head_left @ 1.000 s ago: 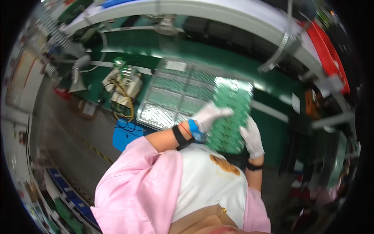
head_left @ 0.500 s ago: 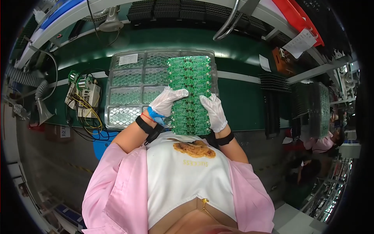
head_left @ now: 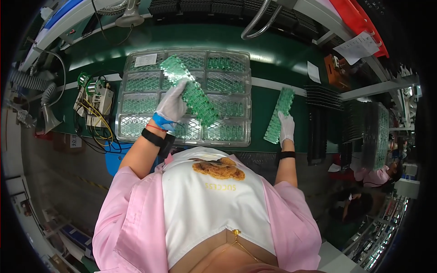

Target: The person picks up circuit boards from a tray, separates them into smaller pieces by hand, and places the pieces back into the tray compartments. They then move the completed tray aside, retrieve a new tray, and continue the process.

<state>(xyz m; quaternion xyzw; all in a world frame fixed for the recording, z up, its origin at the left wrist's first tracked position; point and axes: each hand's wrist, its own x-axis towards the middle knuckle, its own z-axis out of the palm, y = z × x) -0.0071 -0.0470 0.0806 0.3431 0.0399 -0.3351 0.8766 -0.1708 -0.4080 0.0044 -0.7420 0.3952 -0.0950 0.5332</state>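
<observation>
My gloved left hand (head_left: 173, 103) is closed on a green circuit board strip (head_left: 200, 105), which slants above a clear plastic tray (head_left: 227, 142). Off to the right of that tray, my gloved right hand (head_left: 286, 127) grips a second green circuit board strip (head_left: 279, 109), tilted over the green bench. Parts of both strips are hidden by the gloves. Through the tray's divided compartments, more green boards show. A paper label (head_left: 145, 60) lies at its far left corner.
Left of the tray stands a small device (head_left: 101, 107) with wires and spools. Black slotted racks (head_left: 317, 127) stand at the right, near an orange box (head_left: 336, 73). A metal hose (head_left: 257, 25) hangs over the far side. Other people are visible at far right.
The boards, side by side as one panel between my hands before, are now two separate strips. My left hand moved left and away from me; my right hand moved right.
</observation>
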